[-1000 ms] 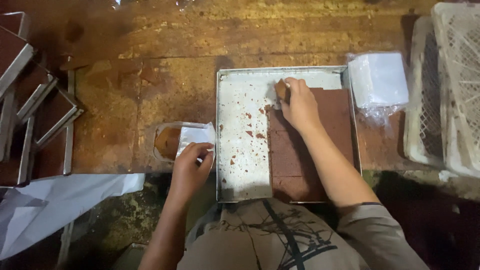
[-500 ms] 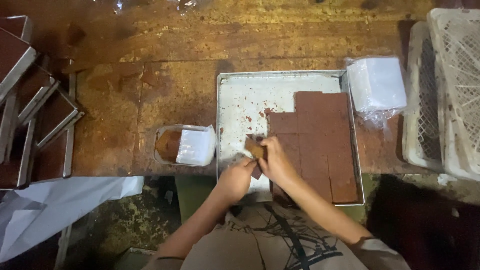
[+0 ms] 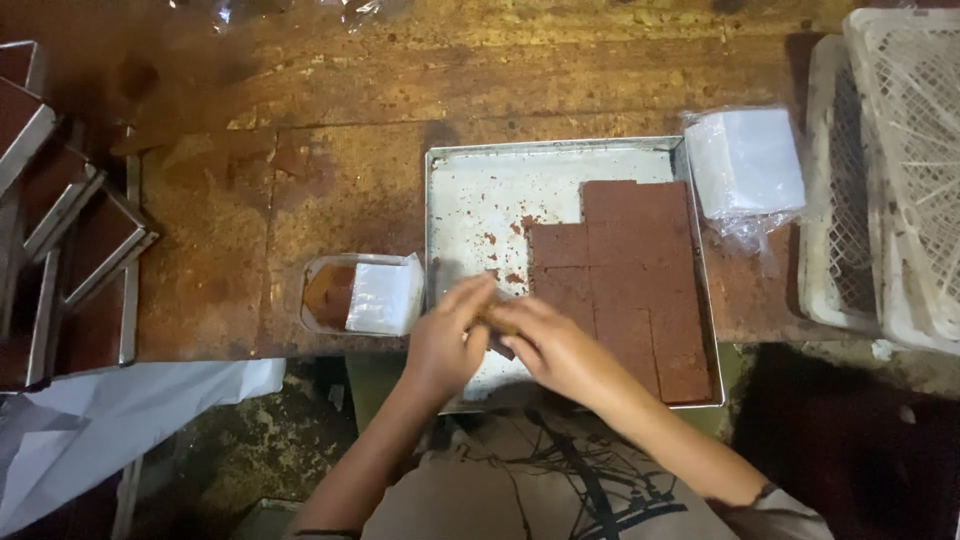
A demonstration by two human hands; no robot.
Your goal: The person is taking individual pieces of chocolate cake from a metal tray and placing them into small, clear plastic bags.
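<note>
A small brown cake piece [image 3: 500, 325] sits pinched between the left hand [image 3: 447, 345] and right hand [image 3: 555, 345], over the metal tray [image 3: 480, 190]. More brown squares [image 3: 630, 280] fill the tray's right side. The tray rests on the worn wooden surface [image 3: 300, 110].

Two bare forearms end in bare hands, left [image 3: 445, 345] and right [image 3: 555, 345]. No rings or gloves show. A thin dark band circles each arm near the elbow. The shirt [image 3: 520, 490] is khaki with black line print.
</note>
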